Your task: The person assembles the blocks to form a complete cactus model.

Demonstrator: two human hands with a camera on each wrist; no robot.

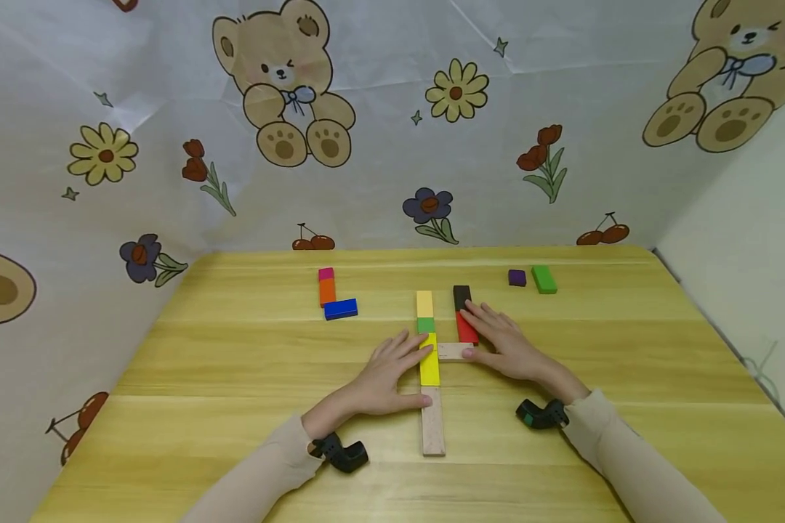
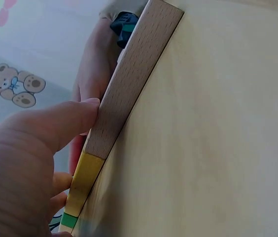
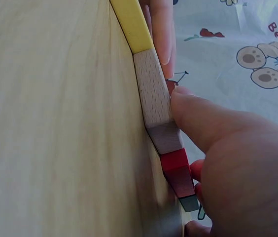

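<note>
My left hand (image 1: 384,374) and right hand (image 1: 505,341) lie flat, fingers spread, pressing from either side the short plain wooden block (image 1: 453,351) right of the long yellow block (image 1: 429,359)—light, rigid, probably slick, best pinched by its sides.

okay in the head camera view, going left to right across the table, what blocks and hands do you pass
Pink-and-orange block stack → blue block → left hand → column of yellow, green, yellow and plain wood blocks → black-and-red column → right hand → purple block → green block.
</note>
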